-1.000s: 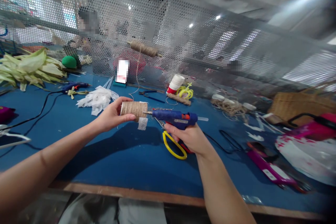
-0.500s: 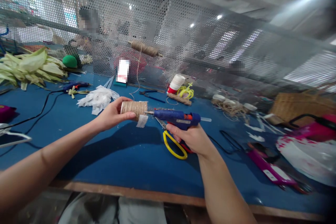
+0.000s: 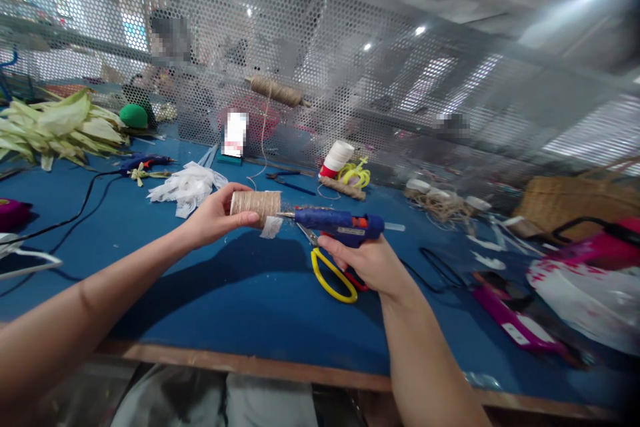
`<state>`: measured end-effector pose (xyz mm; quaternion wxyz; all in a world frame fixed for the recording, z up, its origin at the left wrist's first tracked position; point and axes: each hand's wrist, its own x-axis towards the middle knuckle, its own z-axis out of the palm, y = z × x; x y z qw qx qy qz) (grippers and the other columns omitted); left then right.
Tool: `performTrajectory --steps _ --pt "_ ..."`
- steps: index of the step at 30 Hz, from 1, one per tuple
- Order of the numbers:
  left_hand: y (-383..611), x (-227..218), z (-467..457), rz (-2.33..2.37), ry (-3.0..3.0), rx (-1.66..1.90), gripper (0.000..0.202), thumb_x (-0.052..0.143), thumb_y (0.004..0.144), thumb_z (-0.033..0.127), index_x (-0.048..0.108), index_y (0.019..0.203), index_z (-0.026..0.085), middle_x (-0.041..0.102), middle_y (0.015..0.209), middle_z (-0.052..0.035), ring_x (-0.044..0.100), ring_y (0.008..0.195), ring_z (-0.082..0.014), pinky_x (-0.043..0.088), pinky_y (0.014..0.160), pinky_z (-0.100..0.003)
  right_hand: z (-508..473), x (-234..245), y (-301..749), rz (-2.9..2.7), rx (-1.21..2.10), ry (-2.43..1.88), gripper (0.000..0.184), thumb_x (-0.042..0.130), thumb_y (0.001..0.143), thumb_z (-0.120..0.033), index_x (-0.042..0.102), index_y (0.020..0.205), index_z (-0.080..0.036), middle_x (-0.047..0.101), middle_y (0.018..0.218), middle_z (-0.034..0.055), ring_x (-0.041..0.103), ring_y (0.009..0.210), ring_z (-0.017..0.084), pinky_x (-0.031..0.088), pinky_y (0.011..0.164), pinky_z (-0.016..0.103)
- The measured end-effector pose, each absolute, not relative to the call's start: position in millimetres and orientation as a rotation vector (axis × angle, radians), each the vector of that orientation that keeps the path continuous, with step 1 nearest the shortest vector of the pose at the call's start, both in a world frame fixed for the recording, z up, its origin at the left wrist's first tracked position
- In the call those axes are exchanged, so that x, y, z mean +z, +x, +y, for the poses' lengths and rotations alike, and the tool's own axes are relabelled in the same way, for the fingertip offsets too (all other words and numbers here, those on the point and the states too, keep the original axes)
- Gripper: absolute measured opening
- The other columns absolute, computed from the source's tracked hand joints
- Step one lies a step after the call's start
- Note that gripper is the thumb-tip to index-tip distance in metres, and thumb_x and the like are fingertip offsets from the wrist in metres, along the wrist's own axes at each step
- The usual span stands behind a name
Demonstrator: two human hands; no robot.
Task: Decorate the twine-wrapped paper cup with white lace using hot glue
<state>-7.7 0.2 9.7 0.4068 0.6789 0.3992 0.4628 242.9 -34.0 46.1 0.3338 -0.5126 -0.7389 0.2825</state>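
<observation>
My left hand (image 3: 223, 215) is closed round a twine-wrapped cylinder (image 3: 260, 205), held on its side above the blue table. A short strip of white lace (image 3: 271, 227) hangs from the cylinder's right end. In my right hand (image 3: 357, 255) is a blue glue gun (image 3: 340, 223), its metal nozzle pointing left at the cylinder's right end. I cannot tell whether the nozzle touches it. A clear glue stick (image 3: 395, 227) pokes out of the gun's back. Below the gun, partly hidden by my right hand, lie scissors with yellow and red handles (image 3: 333, 283).
White lace strips (image 3: 187, 185), pliers (image 3: 290, 181) and a phone (image 3: 234, 137) lie or stand behind my hands. Pale husks (image 3: 60, 123) and another glue gun (image 3: 145, 163) are at left. A twine roll (image 3: 277, 91) hangs on the mesh panel. At right are a purple tool (image 3: 520, 317) and a woven basket (image 3: 565, 203).
Almost nothing differs. Both hands keep their holds, and the glue gun's nozzle stays by the cylinder's right end; the whole view has shifted very slightly.
</observation>
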Motion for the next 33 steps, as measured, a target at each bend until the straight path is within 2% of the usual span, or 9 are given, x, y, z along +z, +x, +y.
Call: performTrajectory --steps 9,19,24,33 --pt "-7.9 12.3 -0.8 1.012 1.72 1.135 0.048 0.064 0.065 0.037 0.046 0.103 0.013 0.057 0.085 -0.0036 0.056 0.074 -0.0151 0.044 0.062 -0.025 -35.9 46.2 239.9 -1.903 0.788 -1.327 0.032 0.062 0.069 -0.047 0.053 0.061 -0.017 0.044 0.039 -0.0039 0.041 0.037 0.009 0.037 0.04 0.022" --pt "-6.8 13.0 -1.5 0.953 1.679 1.152 0.047 0.065 0.064 0.036 0.047 0.101 0.013 0.056 0.083 -0.003 0.054 0.073 -0.0136 0.044 0.061 -0.024 -29.5 39.5 245.2 -1.883 0.839 -1.281 0.03 0.06 0.072 -0.045 0.054 0.064 -0.017 0.045 0.04 -0.0043 0.042 0.038 0.009 0.038 0.044 0.025" --pt "-7.0 13.0 -1.9 0.935 1.649 1.144 0.049 0.065 0.064 0.036 0.046 0.102 0.013 0.056 0.085 -0.0036 0.054 0.073 -0.0136 0.045 0.061 -0.024 -29.7 38.2 244.3 -1.879 0.955 -1.236 0.029 0.062 0.071 -0.043 0.053 0.064 -0.016 0.043 0.039 -0.0058 0.039 0.036 0.007 0.034 0.04 0.022" --pt "-7.4 13.4 -1.0 0.905 1.594 1.144 0.047 0.065 0.063 0.036 0.048 0.1 0.012 0.056 0.084 -0.0031 0.054 0.074 -0.0134 0.045 0.064 -0.025 -28.4 35.6 247.0 -1.829 0.948 -1.206 0.029 0.062 0.072 -0.041 0.054 0.062 -0.016 0.044 0.039 -0.0056 0.04 0.036 0.006 0.035 0.041 0.022"
